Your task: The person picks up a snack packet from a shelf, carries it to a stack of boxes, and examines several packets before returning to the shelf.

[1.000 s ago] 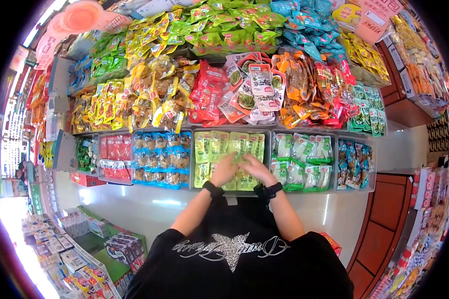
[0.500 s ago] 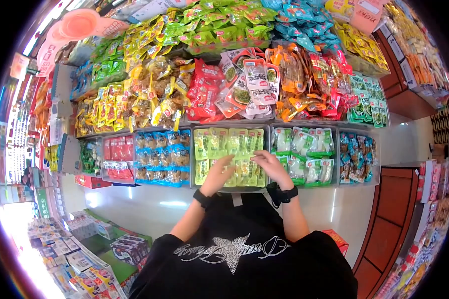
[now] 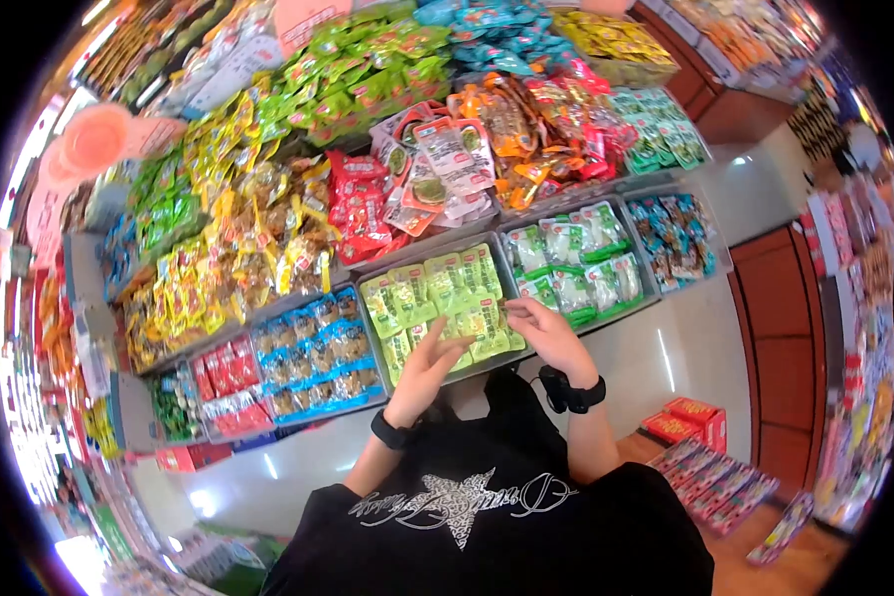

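A clear bin [image 3: 372, 282] in the front row of a shop display holds several yellow-green snack packets [image 3: 437, 288]. My left hand [image 3: 429, 360] lies at the bin's near edge with its fingers spread over the packets. My right hand [image 3: 544, 333] is at the bin's right side, its fingers curled on a yellow-green packet [image 3: 489, 333] near the front. Both wrists carry black bands.
Neighbouring bins hold blue packets [image 3: 318, 348], red packets [image 3: 223, 382] and green-white packets [image 3: 571, 263]. Heaps of yellow, red and orange packets fill the tier behind. A wooden counter [image 3: 780, 338] stands at right, with red boxes [image 3: 690, 422] on the floor.
The view has tilted and swung, so the display now runs diagonally. My hands have drawn apart slightly; the left has slid toward the bin's near edge, the right stays on the packets.
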`<state>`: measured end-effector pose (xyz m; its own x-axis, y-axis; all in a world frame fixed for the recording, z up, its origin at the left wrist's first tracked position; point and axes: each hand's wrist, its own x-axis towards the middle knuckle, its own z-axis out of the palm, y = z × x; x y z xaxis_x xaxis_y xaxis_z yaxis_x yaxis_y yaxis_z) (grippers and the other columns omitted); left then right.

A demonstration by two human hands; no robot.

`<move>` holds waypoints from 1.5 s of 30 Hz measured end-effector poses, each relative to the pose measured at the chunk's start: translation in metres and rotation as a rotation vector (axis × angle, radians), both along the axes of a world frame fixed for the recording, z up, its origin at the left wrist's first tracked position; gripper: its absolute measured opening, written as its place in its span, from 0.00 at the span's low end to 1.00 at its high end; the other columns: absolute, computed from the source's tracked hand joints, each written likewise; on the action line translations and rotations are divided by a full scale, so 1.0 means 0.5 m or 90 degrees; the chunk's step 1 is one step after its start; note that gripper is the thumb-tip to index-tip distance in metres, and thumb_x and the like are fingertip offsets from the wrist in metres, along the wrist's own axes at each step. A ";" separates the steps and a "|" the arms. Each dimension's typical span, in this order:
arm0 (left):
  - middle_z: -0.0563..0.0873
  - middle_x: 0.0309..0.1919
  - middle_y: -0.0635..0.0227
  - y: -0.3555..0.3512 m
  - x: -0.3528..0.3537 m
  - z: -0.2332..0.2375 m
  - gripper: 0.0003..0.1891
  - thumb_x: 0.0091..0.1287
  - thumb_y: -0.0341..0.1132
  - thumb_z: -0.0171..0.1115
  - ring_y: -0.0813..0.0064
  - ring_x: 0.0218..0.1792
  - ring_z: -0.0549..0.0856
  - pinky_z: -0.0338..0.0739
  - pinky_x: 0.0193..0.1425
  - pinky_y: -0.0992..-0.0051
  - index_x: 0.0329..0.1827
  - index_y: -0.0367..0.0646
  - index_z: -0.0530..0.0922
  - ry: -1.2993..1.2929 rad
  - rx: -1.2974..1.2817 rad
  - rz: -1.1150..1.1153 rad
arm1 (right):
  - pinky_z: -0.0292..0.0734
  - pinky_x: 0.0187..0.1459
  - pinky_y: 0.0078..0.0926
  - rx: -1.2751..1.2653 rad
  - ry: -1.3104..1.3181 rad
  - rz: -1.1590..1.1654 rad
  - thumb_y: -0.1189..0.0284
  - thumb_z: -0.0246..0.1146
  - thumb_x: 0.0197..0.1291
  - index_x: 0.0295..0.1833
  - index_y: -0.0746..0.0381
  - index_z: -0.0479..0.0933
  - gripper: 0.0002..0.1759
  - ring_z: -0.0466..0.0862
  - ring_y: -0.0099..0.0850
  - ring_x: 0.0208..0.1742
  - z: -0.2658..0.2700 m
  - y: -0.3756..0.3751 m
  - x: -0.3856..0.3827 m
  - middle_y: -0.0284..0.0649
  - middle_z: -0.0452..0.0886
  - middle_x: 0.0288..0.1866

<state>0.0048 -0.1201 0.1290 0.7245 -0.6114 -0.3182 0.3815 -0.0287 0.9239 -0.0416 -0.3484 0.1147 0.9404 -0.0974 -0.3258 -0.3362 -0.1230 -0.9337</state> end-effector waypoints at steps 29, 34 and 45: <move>0.81 0.58 0.59 0.063 -0.296 0.042 0.19 0.73 0.35 0.53 0.74 0.59 0.77 0.68 0.64 0.76 0.62 0.31 0.74 -0.210 -0.039 -0.892 | 0.76 0.48 0.26 -0.209 -0.050 -0.860 0.68 0.59 0.66 0.58 0.62 0.73 0.18 0.82 0.28 0.45 0.143 0.501 -0.696 0.43 0.83 0.46; 0.81 0.58 0.59 0.071 -0.448 0.074 0.19 0.73 0.34 0.52 0.71 0.60 0.77 0.67 0.65 0.75 0.61 0.32 0.74 -0.266 -0.116 -1.078 | 0.73 0.50 0.21 -0.253 -0.061 -1.048 0.72 0.56 0.68 0.58 0.64 0.73 0.15 0.80 0.24 0.47 0.171 0.647 -0.853 0.39 0.82 0.45; 0.81 0.57 0.59 0.169 -0.808 0.113 0.17 0.71 0.30 0.53 0.69 0.58 0.79 0.68 0.65 0.71 0.60 0.33 0.74 -0.144 -0.310 -1.308 | 0.72 0.55 0.31 -0.340 -0.249 -1.014 0.76 0.60 0.58 0.62 0.66 0.72 0.24 0.80 0.31 0.52 0.330 0.978 -1.064 0.41 0.82 0.50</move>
<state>-0.3992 -0.0354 0.1855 -0.9271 -0.3717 0.0474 0.0349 0.0404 0.9986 -0.5736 0.1406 0.2796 -0.1721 -0.9512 0.2562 -0.2059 -0.2196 -0.9536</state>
